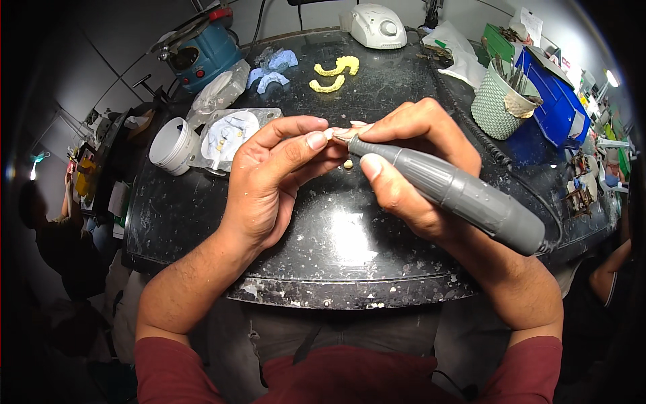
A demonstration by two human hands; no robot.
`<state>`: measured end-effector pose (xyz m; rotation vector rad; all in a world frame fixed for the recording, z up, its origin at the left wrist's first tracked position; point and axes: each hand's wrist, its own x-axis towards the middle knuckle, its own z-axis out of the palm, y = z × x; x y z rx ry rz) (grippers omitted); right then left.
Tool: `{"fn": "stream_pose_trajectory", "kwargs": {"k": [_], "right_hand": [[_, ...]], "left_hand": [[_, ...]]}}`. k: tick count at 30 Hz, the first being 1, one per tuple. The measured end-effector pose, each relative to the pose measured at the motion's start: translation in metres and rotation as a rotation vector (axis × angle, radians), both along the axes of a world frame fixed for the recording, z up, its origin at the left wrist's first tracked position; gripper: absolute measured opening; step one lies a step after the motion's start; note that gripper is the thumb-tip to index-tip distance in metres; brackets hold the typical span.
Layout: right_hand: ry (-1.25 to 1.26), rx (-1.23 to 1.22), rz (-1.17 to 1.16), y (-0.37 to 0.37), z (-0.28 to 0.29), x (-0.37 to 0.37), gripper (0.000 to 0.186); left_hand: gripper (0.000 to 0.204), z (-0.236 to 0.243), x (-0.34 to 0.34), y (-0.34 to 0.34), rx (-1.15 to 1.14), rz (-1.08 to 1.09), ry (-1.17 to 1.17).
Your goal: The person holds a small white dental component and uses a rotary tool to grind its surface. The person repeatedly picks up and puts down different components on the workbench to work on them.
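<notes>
White-flecked black worktop (pixel 182 215): white machine (pixel 367 28) and yellow arches (pixel 328 88) toward the far edge, tub (pixel 168 153) toward the left edge, basket (pixel 494 111) toward the right.

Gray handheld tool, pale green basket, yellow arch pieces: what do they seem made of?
Gray handheld tool: probably molded plastic, satin finish, ribbed body.
Pale green basket: likely plastic, uniformly patterned wall, low sheen.
Yellow arch pieces: plaster or resin perhaps; the dull, rough surface leaves it open.

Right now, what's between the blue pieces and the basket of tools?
In the head view, two curved yellow pieces lie nearer the blue pieces, then black tabletop, then a dark cord near the basket.
</notes>
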<state>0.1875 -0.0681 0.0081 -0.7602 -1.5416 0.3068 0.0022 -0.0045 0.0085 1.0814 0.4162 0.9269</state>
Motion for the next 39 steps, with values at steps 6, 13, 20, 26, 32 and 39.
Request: {"fn": "stream_pose_trajectory", "kwargs": {"k": [6,13,20,26,32,39], "right_hand": [[0.014,-0.015,-0.022,-0.0014,0.0009,-0.0017,0.018],[0.031,-0.022,-0.007,-0.0030,0.0049,-0.0026,0.016],[0.054,-0.037,0.070,0.0006,0.0014,0.0038,0.015],[0.129,-0.112,0.147,-0.0023,0.0031,0.0022,0.015],[0.067,-0.067,0.094,-0.0032,0.0042,0.0037,0.015],[0.030,-0.036,0.080,-0.0005,0.0030,0.0056,0.015]], "left_hand": [[0.022,-0.0025,0.0020,-0.0015,0.045,0.027,0.031],[0.027,-0.0016,0.0024,0.0003,-0.003,0.009,0.007],[0.027,-0.0008,0.0004,0.0015,0.012,-0.017,-0.002],[0.023,-0.0020,-0.0026,0.0020,-0.004,-0.045,-0.028],[0.022,-0.0012,-0.0024,0.0014,-0.011,-0.050,-0.042],[0.022,0.0000,-0.0024,0.0001,0.021,-0.055,-0.033]]}}
